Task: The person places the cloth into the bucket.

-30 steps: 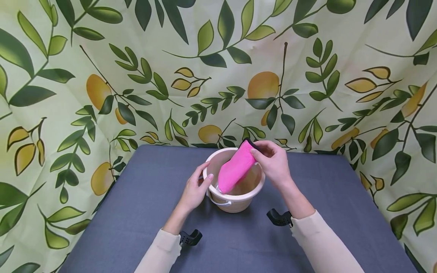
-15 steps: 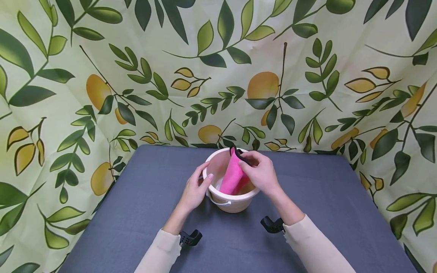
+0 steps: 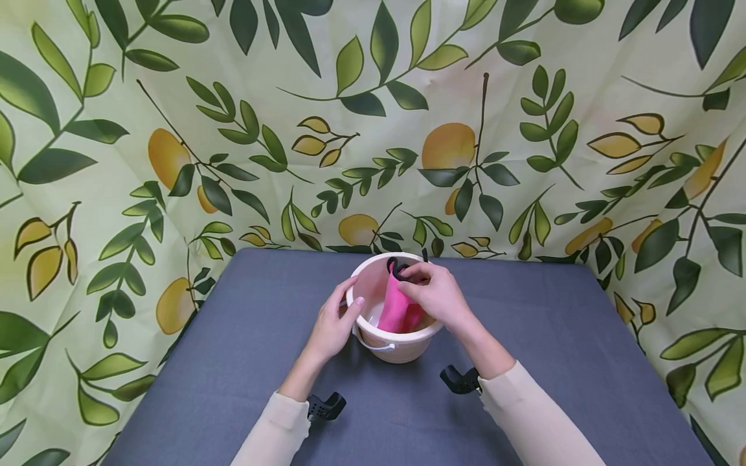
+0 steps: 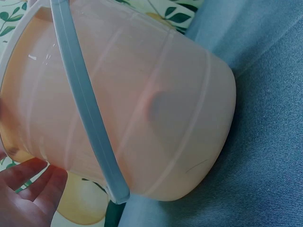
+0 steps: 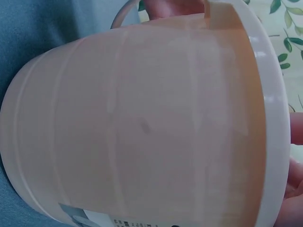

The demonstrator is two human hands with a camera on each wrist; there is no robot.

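A pale peach bucket (image 3: 402,353) stands upright on the table. My left hand (image 3: 332,327) grips its rim at the left, with the thumb at the rim's near side. In the left wrist view, fingers (image 4: 52,187) lie along the bucket's wall near the rim. A soft pink cloth piece with black edging (image 3: 394,309) sits partly inside the bucket, its edge at rim height. My right hand (image 3: 443,299) pinches that black edge over the right side of the opening. The bucket wall (image 5: 142,123) hides the cloth in the right wrist view.
The bucket's handle (image 4: 87,104) hangs down along its outer wall. A printed label (image 5: 94,217) is on the wall. A blue-grey cloth covers the table (image 3: 250,362). Behind stands a leaf-patterned curtain (image 3: 373,149). Black wrist mounts (image 3: 327,406) stick out from both sleeves.
My right hand has moved left and down, lowering the pink cloth piece deeper into the bucket, and it now stands more upright. The left hand and the bucket have stayed in place.
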